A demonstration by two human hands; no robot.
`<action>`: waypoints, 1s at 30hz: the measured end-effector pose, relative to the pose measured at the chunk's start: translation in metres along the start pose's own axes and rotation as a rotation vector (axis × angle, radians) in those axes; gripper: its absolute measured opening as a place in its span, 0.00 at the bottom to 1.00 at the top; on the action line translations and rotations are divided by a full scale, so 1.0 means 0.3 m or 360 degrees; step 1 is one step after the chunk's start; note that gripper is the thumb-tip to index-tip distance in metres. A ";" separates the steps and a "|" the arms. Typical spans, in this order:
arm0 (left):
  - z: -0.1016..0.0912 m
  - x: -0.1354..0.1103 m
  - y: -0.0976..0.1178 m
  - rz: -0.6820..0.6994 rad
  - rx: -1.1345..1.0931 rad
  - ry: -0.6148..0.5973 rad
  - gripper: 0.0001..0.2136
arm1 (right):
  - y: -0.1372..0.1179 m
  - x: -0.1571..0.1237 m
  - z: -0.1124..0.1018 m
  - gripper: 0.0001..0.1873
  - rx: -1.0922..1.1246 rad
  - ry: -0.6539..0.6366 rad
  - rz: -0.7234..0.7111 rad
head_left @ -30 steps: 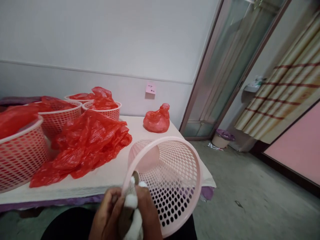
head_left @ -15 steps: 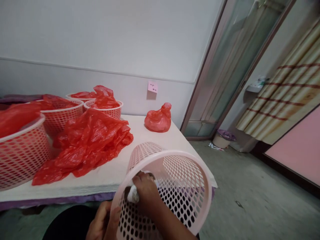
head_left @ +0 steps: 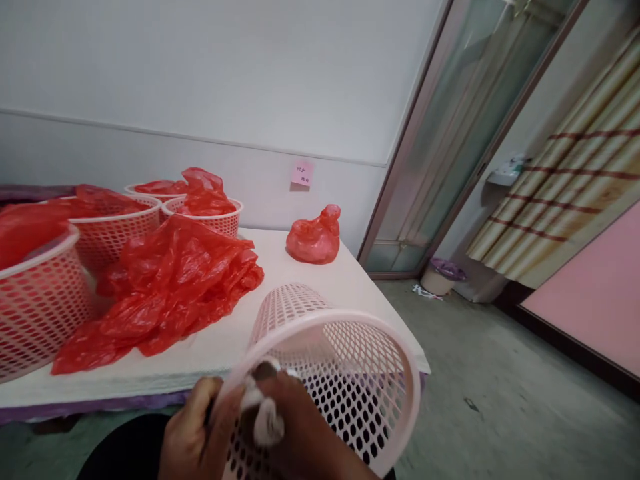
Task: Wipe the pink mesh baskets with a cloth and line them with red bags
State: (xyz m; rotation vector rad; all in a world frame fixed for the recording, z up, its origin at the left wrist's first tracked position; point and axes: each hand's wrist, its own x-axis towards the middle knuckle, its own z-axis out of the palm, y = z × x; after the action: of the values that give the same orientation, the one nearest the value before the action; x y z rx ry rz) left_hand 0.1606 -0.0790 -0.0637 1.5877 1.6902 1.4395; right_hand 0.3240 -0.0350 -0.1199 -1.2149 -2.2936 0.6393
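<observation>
A pale pink perforated plastic basket (head_left: 414, 387) lies tipped on its side, its mouth facing me at the table's front edge. My left hand (head_left: 193, 427) grips the rim at its left side, fingers outside and thumb over the edge. Reaching inside the mouth, my right hand (head_left: 295, 410) is closed on a white cloth (head_left: 269, 423) against the inner left wall. The fingers of that hand are partly hidden and smeared by motion.
Crumpled red plastic bags (head_left: 175, 287) lie on the white-covered table (head_left: 350, 287), left of the basket. More baskets (head_left: 40, 307) with red bags stand behind. A knotted red bag (head_left: 314, 239) sits near the wall under a pink note (head_left: 302, 173). A bin (head_left: 443, 277) stands on the floor.
My right hand and the cloth have moved down and toward the rim, nearer my left hand. The basket has dipped slightly. My left hand keeps its hold.
</observation>
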 end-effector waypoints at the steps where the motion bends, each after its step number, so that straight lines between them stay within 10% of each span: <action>1: -0.007 0.027 -0.001 0.0017 0.0037 -0.0001 0.17 | -0.003 -0.051 0.019 0.09 0.0015 -0.0029 -0.0047; 9: -0.031 0.135 0.097 -0.0036 0.0068 0.0075 0.18 | 0.058 -0.279 -0.005 0.06 -0.0693 0.0403 0.0229; 19: -0.014 0.039 0.122 0.0302 0.0176 -0.0279 0.17 | 0.113 -0.024 -0.328 0.14 -0.1290 0.0300 0.0269; 30: 0.006 0.019 0.136 0.0611 0.0179 -0.0271 0.13 | 0.177 0.055 -0.069 0.12 -0.0161 0.0249 0.0530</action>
State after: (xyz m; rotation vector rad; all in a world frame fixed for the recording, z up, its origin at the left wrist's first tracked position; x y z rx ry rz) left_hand 0.1802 -0.0804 -0.0274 2.1220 1.4455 1.3469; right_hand 0.3615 0.0093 -0.1323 -1.6540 -2.0334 0.5233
